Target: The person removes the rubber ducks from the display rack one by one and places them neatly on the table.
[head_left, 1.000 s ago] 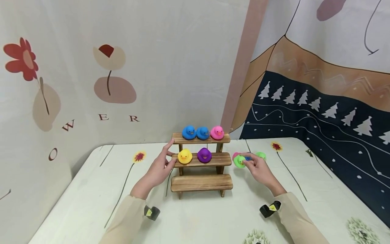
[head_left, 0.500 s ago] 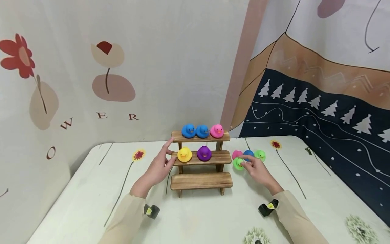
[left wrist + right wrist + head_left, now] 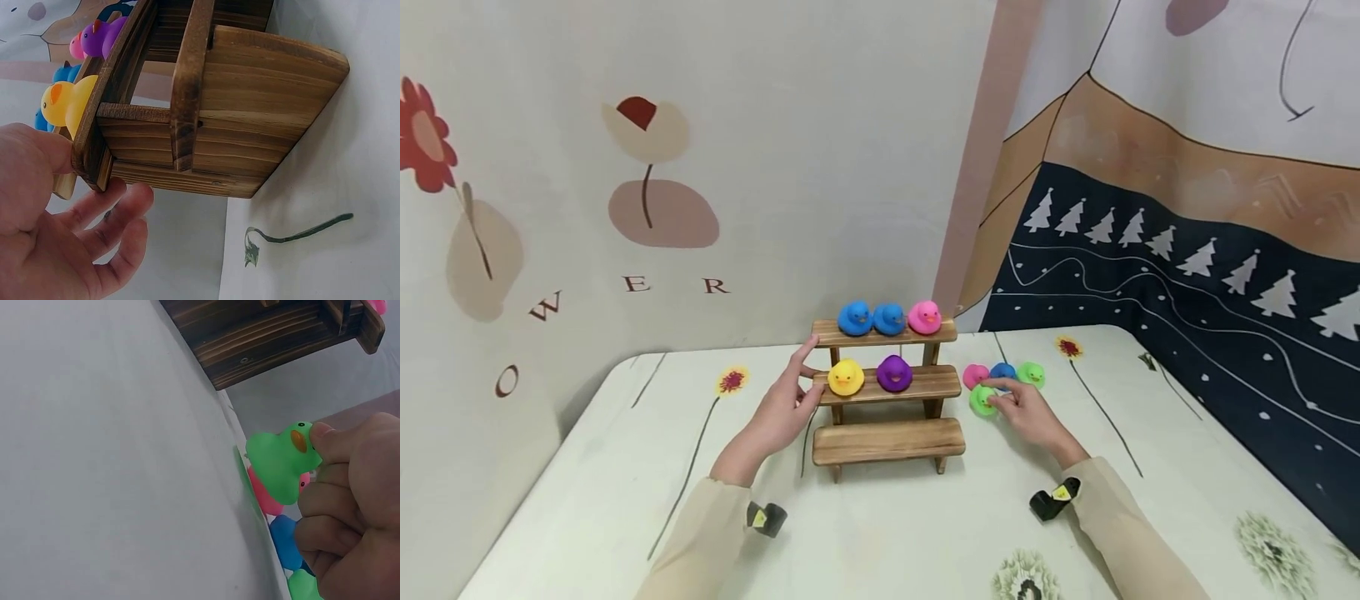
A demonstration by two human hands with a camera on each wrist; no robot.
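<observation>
A three-step wooden display stand (image 3: pixel 887 442) stands on the cloth-covered table. Its top step bears two blue rubber ducks (image 3: pixel 855 318) and a pink one (image 3: pixel 924 317). On the middle step sit a yellow duck (image 3: pixel 846 378) and a purple duck (image 3: pixel 894 373). My left hand (image 3: pixel 778 412) grips the left end of the middle step, thumb on the edge near the yellow duck and fingers behind. My right hand (image 3: pixel 1030 412) pinches a green duck (image 3: pixel 278 462) by its head, just above the cloth right of the stand.
Behind the held duck, a pink duck (image 3: pixel 975 375), a blue duck (image 3: pixel 1003 372) and another green duck (image 3: pixel 1031 374) rest on the cloth. A printed backdrop (image 3: pixel 812 167) rises close behind the stand. The bottom step bears no duck.
The head view has shifted slightly. My right hand with the green duck has moved a little toward me, showing more of the pink and blue ducks behind. My left hand stays on the stand.
</observation>
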